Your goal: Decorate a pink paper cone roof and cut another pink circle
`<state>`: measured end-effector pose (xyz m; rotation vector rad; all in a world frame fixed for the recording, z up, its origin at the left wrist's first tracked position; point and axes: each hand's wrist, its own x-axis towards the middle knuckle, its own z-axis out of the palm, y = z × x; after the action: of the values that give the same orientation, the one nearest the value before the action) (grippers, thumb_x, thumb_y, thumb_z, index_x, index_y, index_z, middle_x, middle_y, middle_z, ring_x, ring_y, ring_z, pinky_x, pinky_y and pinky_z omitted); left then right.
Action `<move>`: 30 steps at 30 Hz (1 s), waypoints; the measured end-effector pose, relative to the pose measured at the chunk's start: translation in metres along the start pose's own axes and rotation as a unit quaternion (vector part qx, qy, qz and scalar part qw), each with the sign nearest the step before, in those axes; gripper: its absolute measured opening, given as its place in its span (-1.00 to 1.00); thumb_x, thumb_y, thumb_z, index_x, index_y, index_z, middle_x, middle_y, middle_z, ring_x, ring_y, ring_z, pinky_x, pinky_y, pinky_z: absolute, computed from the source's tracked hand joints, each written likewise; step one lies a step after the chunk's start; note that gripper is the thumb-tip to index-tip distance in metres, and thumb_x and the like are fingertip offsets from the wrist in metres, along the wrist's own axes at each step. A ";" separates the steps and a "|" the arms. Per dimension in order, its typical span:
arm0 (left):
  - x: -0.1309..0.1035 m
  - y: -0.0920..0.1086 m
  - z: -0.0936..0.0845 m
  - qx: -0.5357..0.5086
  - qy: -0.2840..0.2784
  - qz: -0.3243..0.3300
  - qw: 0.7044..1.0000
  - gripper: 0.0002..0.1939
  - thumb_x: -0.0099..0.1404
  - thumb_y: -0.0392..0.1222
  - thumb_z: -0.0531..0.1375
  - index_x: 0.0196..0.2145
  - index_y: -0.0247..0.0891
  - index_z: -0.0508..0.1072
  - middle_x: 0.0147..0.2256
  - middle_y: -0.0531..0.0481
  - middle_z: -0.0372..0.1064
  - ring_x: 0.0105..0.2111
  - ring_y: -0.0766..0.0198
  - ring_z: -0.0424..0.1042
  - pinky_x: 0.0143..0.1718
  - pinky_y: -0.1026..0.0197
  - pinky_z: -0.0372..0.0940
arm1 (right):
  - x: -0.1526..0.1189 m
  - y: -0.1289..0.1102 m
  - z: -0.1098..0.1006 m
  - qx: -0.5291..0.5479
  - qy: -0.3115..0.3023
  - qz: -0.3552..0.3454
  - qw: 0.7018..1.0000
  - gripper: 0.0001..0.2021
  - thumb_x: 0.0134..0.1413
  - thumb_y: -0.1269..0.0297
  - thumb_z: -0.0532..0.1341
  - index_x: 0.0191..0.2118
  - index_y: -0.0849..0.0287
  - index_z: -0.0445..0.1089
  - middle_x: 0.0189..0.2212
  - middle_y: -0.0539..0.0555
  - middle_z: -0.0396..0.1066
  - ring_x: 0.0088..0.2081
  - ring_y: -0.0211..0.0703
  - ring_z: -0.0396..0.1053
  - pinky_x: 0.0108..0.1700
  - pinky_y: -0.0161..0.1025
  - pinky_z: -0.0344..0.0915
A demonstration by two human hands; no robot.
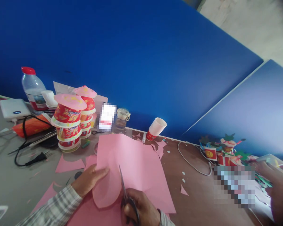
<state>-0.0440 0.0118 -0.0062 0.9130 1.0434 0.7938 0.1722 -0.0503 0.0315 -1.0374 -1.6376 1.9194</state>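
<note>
Gripping scissors (125, 191), right hand (141, 208) cuts pink paper (136, 166).

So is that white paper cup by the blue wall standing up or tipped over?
Tipped: the white paper cup leans on its side, open mouth pointing up-right.

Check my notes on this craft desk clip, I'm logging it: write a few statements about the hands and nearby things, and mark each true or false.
1. The right hand holds scissors cutting the pink paper. True.
2. The left hand rests on the water bottle. False: it holds the pink paper's edge.
3. The water bottle has a red cap. True.
4. The white paper cup stands upright. False: it lies tipped over by the blue wall.
5. Decorated cups are stacked left of the paper. True.
</note>
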 end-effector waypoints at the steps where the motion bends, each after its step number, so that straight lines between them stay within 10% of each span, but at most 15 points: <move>1: 0.000 0.000 0.000 -0.001 0.001 0.003 1.000 -0.54 -0.28 0.15 0.26 -0.46 -0.23 0.50 -0.60 0.03 0.52 -0.51 0.05 0.45 -0.51 0.14 0.33 | 0.000 0.000 0.000 -0.003 -0.002 -0.003 1.000 -0.60 -0.06 -0.08 0.16 -0.30 0.21 0.28 -0.59 -0.04 0.29 -0.59 -0.34 0.20 -0.54 -0.45 0.11; 30: -0.002 0.003 0.000 0.030 0.028 0.013 0.999 -0.60 -0.31 0.17 0.24 -0.58 -0.21 0.47 -0.61 0.06 0.50 -0.51 0.07 0.43 -0.54 0.18 0.28 | 0.001 -0.001 0.003 -0.039 0.021 -0.010 0.999 -0.59 -0.06 -0.13 0.12 -0.37 0.19 0.25 -0.62 -0.05 0.24 -0.59 -0.32 0.18 -0.54 -0.44 0.10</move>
<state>-0.0452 0.0114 -0.0027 0.9618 1.1105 0.8167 0.1697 -0.0513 0.0320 -1.0796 -1.7054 1.8213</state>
